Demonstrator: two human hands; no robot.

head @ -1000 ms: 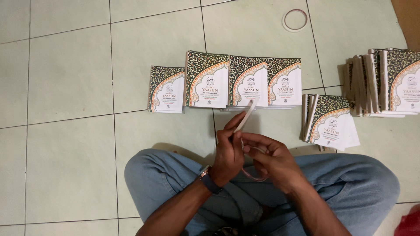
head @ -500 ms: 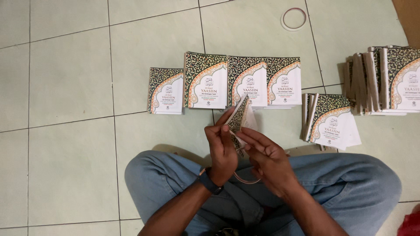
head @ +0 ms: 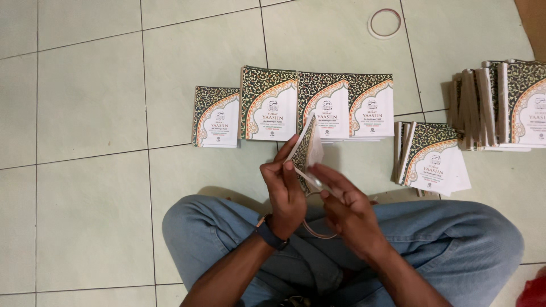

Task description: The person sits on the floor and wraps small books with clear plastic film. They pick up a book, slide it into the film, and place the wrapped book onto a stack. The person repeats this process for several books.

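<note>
My left hand holds a small patterned booklet upright, edge toward me, above my lap. My right hand pinches a thin clear plastic sleeve at the booklet's lower edge. A loop of the sleeve hangs below both hands. A dark watch sits on my left wrist. Beyond my hands, a row of matching booklets with white covers and ornate green-and-gold borders lies flat on the tiled floor.
A loose pile of the same booklets rests by my right knee, with stacks standing on edge further right. A tape roll lies on the far tiles. My crossed legs in blue jeans fill the foreground.
The booklet has turned from nearly edge-on to showing part of its patterned cover. My right hand has shifted to the clear sleeve at its lower edge.
</note>
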